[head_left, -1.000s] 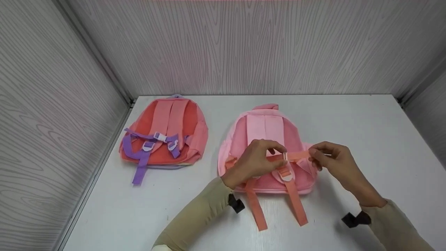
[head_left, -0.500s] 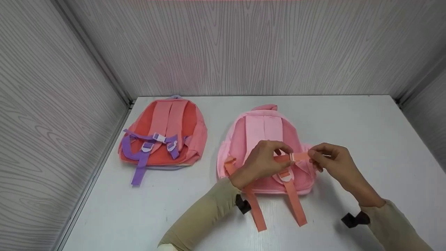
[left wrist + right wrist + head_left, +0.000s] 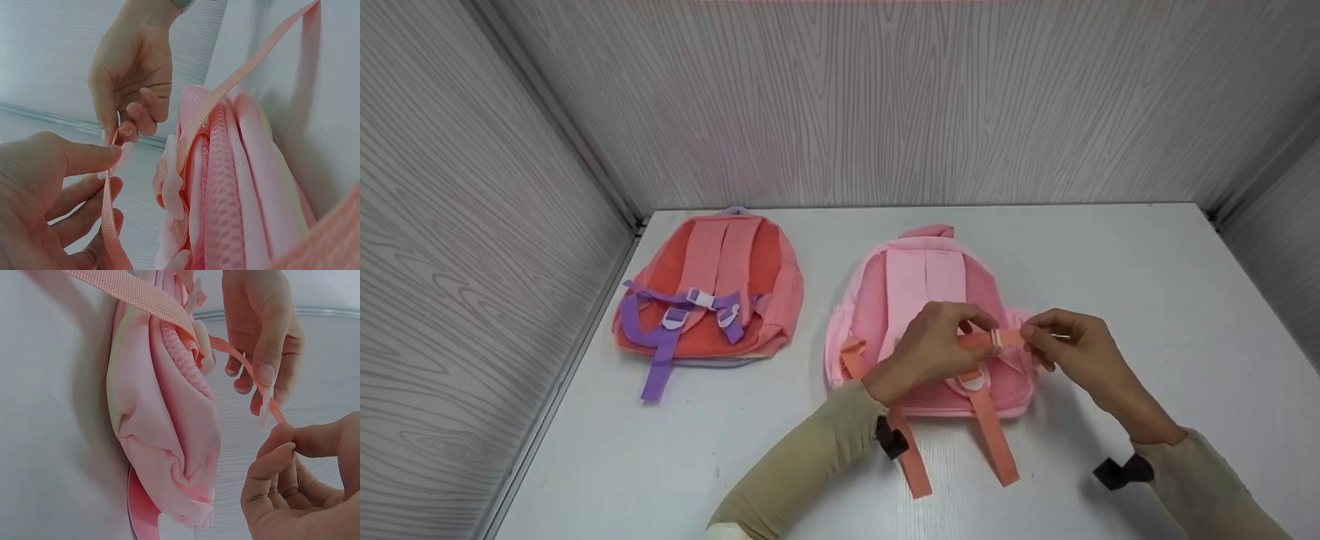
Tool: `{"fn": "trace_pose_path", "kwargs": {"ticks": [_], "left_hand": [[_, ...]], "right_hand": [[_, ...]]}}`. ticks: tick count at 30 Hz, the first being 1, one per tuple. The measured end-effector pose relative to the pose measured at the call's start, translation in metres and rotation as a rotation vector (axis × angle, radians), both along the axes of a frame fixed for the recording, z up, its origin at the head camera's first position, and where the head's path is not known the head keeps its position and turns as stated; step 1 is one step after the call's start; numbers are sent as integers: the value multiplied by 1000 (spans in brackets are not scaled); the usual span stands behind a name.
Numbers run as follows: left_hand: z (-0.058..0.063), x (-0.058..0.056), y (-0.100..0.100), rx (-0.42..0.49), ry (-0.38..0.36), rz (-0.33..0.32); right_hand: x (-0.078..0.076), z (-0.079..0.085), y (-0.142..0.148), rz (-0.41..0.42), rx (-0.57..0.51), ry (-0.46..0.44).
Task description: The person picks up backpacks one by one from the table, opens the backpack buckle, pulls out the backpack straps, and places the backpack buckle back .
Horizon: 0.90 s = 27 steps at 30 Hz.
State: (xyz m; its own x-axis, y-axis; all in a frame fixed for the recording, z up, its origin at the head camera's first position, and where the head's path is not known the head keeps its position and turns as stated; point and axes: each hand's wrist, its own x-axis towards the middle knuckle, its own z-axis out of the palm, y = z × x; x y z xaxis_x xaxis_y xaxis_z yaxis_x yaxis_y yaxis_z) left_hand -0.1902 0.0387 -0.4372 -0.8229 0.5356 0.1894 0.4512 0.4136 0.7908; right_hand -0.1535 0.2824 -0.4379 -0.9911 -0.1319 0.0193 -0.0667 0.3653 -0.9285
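Hiding the strap (image 3: 984, 340) ends: left hand (image 3: 931, 346), right hand (image 3: 1069, 349).

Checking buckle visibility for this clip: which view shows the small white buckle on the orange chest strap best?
The right wrist view: the white buckle sits on the orange chest strap between the left hand and right hand. In the head view the buckle is tiny. In the left wrist view it is mostly hidden behind the fingers.
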Motion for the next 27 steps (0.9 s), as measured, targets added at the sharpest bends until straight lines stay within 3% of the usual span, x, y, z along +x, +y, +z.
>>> {"fn": "trace_pose_path", "kwargs": {"ticks": [8,17,27], "left_hand": [[-3,-2,7,-51,52,2],[-8,-4,17,-112,47,15],[-13,-6,24,-111,25,26]], "right_hand": [[-2,-4,3,3,-4,-5],[-5,-10,6,5,16,-17],[-8,-14,7,3,45,-29]]}}
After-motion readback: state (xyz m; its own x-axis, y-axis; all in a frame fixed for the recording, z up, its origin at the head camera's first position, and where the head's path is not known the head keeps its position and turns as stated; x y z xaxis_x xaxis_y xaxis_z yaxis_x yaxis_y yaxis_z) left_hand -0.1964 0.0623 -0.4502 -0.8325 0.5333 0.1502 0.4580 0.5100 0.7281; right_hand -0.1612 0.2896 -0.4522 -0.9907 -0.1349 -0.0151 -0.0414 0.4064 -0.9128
